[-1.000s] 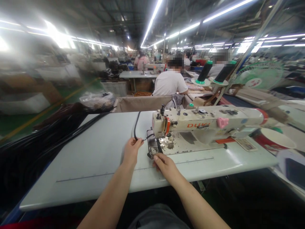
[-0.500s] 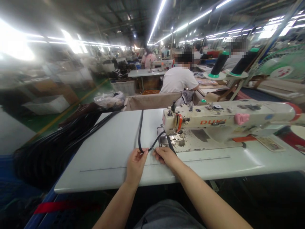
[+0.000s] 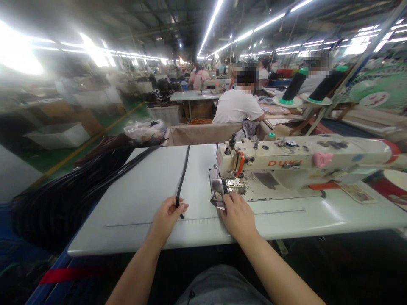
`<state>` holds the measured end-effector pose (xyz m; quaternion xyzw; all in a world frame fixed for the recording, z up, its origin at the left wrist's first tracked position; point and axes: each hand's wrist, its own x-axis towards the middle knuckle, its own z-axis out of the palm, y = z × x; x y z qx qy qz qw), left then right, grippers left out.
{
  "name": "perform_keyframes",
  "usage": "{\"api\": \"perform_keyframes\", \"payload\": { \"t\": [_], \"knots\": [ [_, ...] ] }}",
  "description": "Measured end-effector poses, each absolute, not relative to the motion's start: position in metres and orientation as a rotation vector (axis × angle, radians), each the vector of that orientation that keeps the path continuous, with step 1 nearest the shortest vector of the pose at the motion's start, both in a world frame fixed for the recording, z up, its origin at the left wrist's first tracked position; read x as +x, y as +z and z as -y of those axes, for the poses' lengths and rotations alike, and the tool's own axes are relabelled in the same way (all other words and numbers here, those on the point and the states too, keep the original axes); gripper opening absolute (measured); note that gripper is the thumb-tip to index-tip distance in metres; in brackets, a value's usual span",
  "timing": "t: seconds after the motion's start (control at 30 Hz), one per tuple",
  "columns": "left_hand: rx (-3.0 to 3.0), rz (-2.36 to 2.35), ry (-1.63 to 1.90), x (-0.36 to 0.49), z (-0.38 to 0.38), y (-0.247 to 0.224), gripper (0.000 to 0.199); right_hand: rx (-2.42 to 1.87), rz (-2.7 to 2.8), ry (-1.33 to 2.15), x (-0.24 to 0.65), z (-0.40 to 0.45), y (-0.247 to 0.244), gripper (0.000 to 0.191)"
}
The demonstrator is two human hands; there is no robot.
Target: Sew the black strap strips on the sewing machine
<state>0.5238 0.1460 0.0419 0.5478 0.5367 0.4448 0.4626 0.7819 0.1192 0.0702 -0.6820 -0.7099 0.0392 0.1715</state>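
A black strip [image 3: 183,173] runs from the table's far edge toward me, and my left hand [image 3: 168,215] pinches it close to its near end. To the right, my right hand [image 3: 239,214] is closed at the needle area of the white sewing machine [image 3: 305,159], its fingertips on a dark strip end beside the metal plate [image 3: 217,186]. Part of that strip is hidden under the fingers. Both hands are over the white table [image 3: 143,237], which has a ruler line printed along its front.
A large bundle of black strips [image 3: 57,203] hangs over the table's left side. Behind the table is a beige cloth-lined bin [image 3: 203,134]. A person in a white shirt [image 3: 237,106] sits beyond it. Two black thread cones [image 3: 294,87] stand at the back right.
The strip that ran between my hands to the machine has come apart from it. My left hand has moved left with the strip; my right hand has moved right, to the needle area.
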Motion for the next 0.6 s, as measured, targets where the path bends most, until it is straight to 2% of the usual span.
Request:
{"api": "perform_keyframes", "payload": {
  "t": [0.07,0.13,0.23,0.43,0.6],
  "knots": [
    [1.346,-1.361,0.957,0.508,-0.152,0.044,0.046,-2.101,2.051,-0.001,0.788,-0.111,0.067,0.044],
    [1.409,-1.447,0.891,0.492,-0.158,0.045,0.053,-2.193,2.115,0.026,0.792,-0.104,0.064,0.055],
    [1.555,-1.691,0.852,0.463,-0.169,0.050,0.063,-2.193,2.238,0.039,0.795,-0.097,0.060,0.054],
    [1.735,-2.236,0.674,0.378,-0.187,0.072,0.045,-2.131,2.286,-0.030,0.799,-0.094,0.053,0.050],
    [1.607,-2.718,0.506,0.267,-0.170,0.087,0.047,-2.133,2.270,0.005,0.804,-0.100,0.047,0.052]
  ]
}}
